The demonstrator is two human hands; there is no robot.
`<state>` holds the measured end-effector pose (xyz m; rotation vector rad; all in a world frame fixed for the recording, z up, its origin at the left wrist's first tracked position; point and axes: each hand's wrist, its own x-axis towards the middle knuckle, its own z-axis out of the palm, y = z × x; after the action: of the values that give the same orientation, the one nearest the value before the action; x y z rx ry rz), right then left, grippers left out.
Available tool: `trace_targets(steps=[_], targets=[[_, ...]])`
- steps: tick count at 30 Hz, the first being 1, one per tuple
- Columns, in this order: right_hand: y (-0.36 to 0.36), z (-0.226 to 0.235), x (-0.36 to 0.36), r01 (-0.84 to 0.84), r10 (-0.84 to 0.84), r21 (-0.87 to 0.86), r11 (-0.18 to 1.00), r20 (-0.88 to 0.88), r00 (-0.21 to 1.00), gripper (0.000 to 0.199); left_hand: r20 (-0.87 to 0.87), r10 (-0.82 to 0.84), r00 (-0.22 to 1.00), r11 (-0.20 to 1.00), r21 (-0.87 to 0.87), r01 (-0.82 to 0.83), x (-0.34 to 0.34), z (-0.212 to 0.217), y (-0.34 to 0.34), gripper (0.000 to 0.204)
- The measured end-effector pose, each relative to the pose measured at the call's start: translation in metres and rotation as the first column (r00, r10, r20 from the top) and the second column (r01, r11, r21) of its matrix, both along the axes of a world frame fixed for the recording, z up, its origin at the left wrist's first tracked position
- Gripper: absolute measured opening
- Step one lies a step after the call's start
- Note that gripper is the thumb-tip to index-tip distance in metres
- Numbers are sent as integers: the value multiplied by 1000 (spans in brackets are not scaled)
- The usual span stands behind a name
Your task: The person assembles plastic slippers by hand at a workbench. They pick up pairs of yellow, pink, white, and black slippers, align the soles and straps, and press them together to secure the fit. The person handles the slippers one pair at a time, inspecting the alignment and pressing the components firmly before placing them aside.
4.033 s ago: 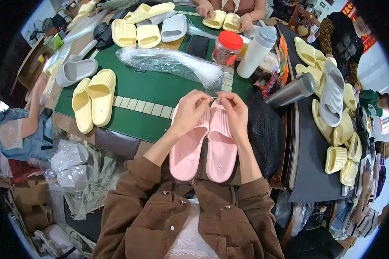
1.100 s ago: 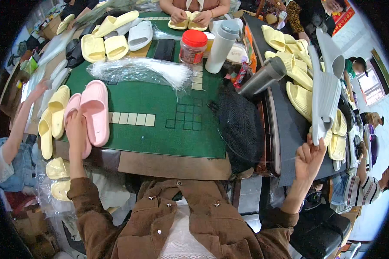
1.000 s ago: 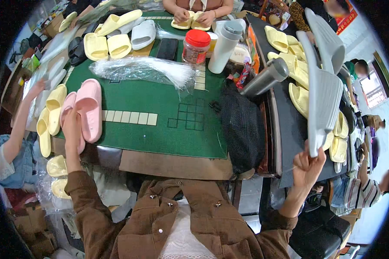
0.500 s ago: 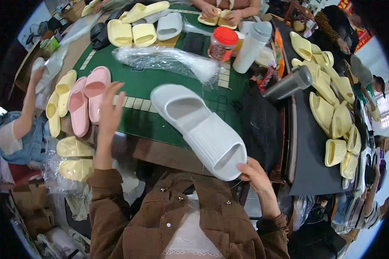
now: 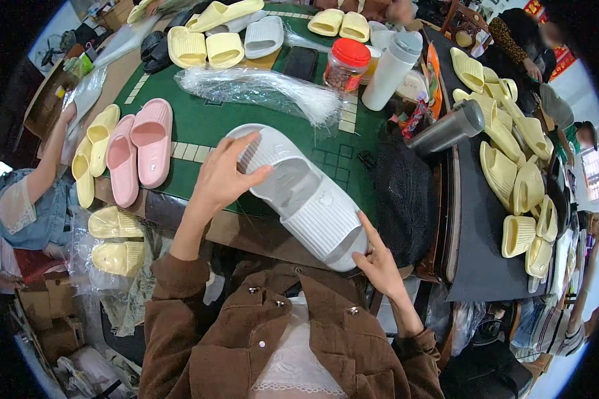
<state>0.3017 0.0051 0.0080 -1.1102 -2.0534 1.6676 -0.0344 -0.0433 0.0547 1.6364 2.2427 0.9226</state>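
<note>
A light grey ribbed slide slipper is tilted over the near edge of the green table mat, its heel to the upper left and its open toe toward me. My right hand grips the toe end by its right side, thumb on top and fingers along the edge. Over the heel end is my left hand, its thumb and fingers apart on the slipper's upper face; whether it bears any weight is unclear. Left of that hand lies a pair of pink slippers, beside a pair of yellow slippers.
Clear plastic bags lie across the mat. Behind them are a red-lidded jar, a white bottle and several slippers. A steel tumbler leans at the right, before a dark table with yellow slippers. Co-workers sit around.
My left hand has come rightward from beside the pink slippers to the grey slipper's heel. The slipper has turned slightly, and my right hand has shifted its hold at the toe.
</note>
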Motion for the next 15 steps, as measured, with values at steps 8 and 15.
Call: trace_targets(steps=[8, 15], targets=[[2, -7, 11, 200, -194, -1, 980, -244, 950, 71, -105, 431, 896, 858, 355, -371, -75, -30, -12, 60], [-37, 0, -11, 352, -392, -176, 919, -323, 861, 66, -31, 374, 927, 915, 173, -363, -90, -56, -35, 66]])
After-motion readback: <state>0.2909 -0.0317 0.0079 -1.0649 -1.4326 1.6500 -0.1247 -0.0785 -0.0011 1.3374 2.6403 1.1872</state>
